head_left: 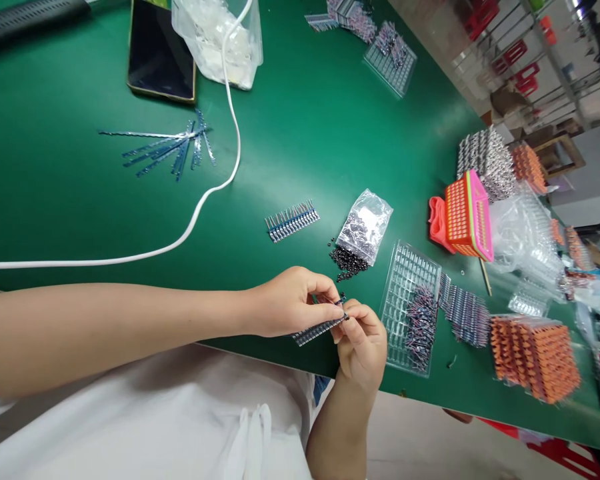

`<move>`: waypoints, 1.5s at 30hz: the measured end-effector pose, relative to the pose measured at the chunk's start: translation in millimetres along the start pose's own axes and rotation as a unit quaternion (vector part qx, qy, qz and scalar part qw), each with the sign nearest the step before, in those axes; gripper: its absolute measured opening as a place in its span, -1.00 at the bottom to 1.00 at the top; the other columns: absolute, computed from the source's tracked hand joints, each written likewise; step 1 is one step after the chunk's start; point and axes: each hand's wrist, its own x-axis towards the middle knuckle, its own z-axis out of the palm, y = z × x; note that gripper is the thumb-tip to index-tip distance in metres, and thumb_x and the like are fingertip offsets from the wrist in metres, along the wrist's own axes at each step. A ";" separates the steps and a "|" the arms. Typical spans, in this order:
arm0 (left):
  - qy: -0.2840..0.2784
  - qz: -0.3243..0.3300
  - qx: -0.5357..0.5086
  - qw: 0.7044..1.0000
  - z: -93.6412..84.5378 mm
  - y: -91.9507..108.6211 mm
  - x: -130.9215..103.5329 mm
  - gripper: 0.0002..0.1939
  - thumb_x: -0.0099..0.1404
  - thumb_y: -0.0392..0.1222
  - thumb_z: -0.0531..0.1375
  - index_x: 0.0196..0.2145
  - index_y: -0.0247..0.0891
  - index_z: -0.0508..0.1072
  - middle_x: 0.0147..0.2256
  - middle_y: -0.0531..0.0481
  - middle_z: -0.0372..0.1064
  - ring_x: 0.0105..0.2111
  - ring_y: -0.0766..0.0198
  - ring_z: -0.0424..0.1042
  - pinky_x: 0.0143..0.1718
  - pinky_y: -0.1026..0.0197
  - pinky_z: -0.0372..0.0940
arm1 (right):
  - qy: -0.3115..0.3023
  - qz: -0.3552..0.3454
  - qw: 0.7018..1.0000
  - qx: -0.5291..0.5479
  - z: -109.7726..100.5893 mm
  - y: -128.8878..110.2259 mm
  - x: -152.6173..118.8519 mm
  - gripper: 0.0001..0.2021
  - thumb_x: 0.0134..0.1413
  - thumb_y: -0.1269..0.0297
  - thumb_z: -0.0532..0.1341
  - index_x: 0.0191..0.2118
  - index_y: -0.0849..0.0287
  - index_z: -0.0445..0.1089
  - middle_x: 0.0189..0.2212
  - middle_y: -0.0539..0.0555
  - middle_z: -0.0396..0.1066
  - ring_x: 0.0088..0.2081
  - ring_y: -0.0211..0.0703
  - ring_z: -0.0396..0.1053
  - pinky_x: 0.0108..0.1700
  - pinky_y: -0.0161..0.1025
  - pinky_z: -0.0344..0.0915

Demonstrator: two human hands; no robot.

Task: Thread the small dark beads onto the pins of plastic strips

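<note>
My left hand is closed on a strip of small leaded components, which sticks out below its fingers near the table's front edge. Thumb and fingertips of my right hand pinch together at the strip's right end, by a tiny black piece; the fingers partly hide the contact. Just beyond the hands lies a pile of tiny black beads, spilling from a clear plastic bag. A similar component strip rests further up. To the right, a clear compartment tray bears a heap of leaded components.
A white cable curves across the green table. Blue strips, a phone and a bag of white parts lie at upper left. An orange-and-pink basket and stacked orange parts stand at right.
</note>
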 end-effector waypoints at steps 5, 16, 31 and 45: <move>-0.009 -0.007 0.009 1.000 -0.4 0.3 0.6 -0.80 0.20 -0.11 0.24 -0.42 -0.31 0.51 -0.52 0.08 0.40 -0.56 0.40 0.24 -0.53 0.35 0.13 | -0.007 0.027 0.999 0.022 0.5 -2.1 0.5 -0.75 -0.01 0.09 0.38 -0.39 0.14 0.40 -0.49 -0.07 0.28 -0.59 -0.36 0.25 -0.62 -0.38 0.21; -0.039 -0.018 0.013 0.999 -0.9 -2.3 1.4 -0.77 0.22 -0.09 0.20 -0.45 -0.32 0.50 -0.54 0.05 0.39 -0.54 0.35 0.28 -0.54 0.34 0.09 | -0.026 0.035 0.998 0.046 -0.9 -2.1 -1.4 -0.80 -0.01 0.17 0.41 -0.38 0.14 0.43 -0.48 -0.06 0.35 -0.57 -0.35 0.31 -0.59 -0.38 0.28; -0.065 -0.015 0.031 0.997 -2.0 -3.1 3.9 -0.76 0.24 -0.14 0.17 -0.46 -0.35 0.52 -0.52 0.02 0.41 -0.51 0.33 0.30 -0.50 0.30 0.11 | -0.039 0.054 0.995 0.078 -3.1 0.6 -3.8 -0.89 0.03 0.27 0.41 -0.36 0.08 0.48 -0.44 -0.05 0.40 -0.48 -0.31 0.37 -0.51 -0.35 0.37; -0.074 0.009 0.072 0.995 -3.4 -4.9 4.2 -0.75 0.26 -0.17 0.15 -0.47 -0.34 0.53 -0.54 0.01 0.42 -0.52 0.33 0.31 -0.50 0.29 0.10 | -0.049 0.066 0.992 0.096 -2.6 1.7 -4.3 -0.91 0.03 0.32 0.41 -0.37 0.09 0.48 -0.42 -0.06 0.42 -0.45 -0.29 0.43 -0.50 -0.34 0.39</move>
